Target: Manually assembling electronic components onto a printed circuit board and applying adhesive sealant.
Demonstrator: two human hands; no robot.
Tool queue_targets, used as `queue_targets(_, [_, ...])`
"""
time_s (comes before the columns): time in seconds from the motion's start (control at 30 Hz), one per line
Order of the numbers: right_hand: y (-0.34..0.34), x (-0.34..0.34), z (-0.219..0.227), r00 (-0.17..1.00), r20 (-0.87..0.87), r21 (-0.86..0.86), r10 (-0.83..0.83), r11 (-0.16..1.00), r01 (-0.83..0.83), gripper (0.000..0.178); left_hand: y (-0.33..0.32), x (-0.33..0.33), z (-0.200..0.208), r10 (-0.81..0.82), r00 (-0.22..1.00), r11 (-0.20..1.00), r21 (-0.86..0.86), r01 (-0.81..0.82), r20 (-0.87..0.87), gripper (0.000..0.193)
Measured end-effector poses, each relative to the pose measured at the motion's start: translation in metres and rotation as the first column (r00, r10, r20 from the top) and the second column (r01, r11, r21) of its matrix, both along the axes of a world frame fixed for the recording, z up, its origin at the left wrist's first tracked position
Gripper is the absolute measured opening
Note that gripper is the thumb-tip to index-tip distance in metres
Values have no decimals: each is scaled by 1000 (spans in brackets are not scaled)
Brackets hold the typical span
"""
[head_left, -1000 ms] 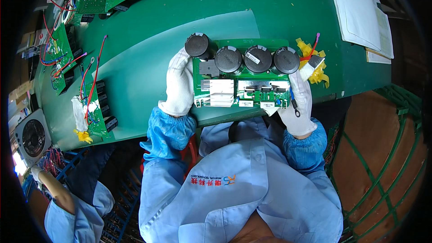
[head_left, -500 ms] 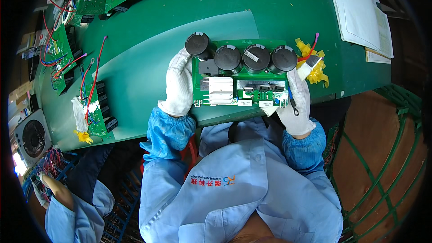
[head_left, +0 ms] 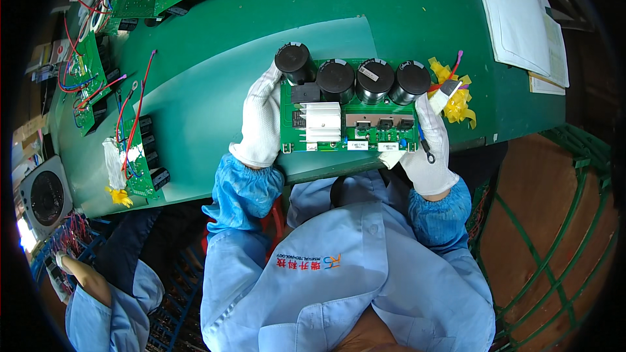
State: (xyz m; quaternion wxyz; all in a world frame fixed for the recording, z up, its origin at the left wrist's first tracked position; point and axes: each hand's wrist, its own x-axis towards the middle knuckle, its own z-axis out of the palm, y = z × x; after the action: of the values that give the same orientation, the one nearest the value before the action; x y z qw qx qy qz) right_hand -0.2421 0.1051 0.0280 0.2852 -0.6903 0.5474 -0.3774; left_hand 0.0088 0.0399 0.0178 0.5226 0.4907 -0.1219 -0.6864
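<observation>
Between my two gloved hands a green circuit board (head_left: pixel 385 112) is held up over the table's near edge, its component side facing me. Several large black cylindrical capacitors (head_left: pixel 336 79) stand along its far edge. Nearer me are a silver finned heat sink (head_left: pixel 324 121) and small white and black parts. My left hand (head_left: pixel 261 114), in a white knit glove, grips the left edge, its fingers partly behind the board. My right hand (head_left: pixel 432 150), gloved alike, closes on the right edge. Beside it hangs a dark wire with a ring terminal (head_left: pixel 428 155). Yellow tape with wires (head_left: pixel 458 101) sticks out past the right edge.
More wired circuit boards (head_left: pixel 140 156) lie along the left of the green table (head_left: pixel 417 13). White papers (head_left: pixel 515 23) rest at the far right. A round black fan or speaker in a pale frame (head_left: pixel 47 199) stands at the left, near a co-worker's arm (head_left: pixel 88 280).
The board has tilted slightly between my hands, so the capacitors and heat sink show at a different angle. Both hands keep their hold. The co-worker's hand at the left has shifted a little.
</observation>
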Motion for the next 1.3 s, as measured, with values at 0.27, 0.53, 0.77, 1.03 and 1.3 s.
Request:
queue_targets(0.27, [1,-1,1,1000,-14,17,0,1000,0,92,1,-2,3,3,1000,1000,-2,-3,14,43])
queue_targets(0.53, [2,-3,3,1000,-2,87,9,996,-9,83,1,1,-2,-42,999,998,-40,43,11,46])
queue_targets(0.77, [-1,-4,-2,996,86,104,36,994,-45,81,-3,-4,6,-47,999,998,47,47,-13,47])
queue_targets(1.03, [0,-4,-2,992,122,200,10,979,-35,80,-1,-5,7,-55,998,998,-27,55,13,48])
queue_targets(1.3, [-4,7,-4,899,376,410,-225,910,57,48,-3,-8,8,-24,999,999,-22,23,-39,49])
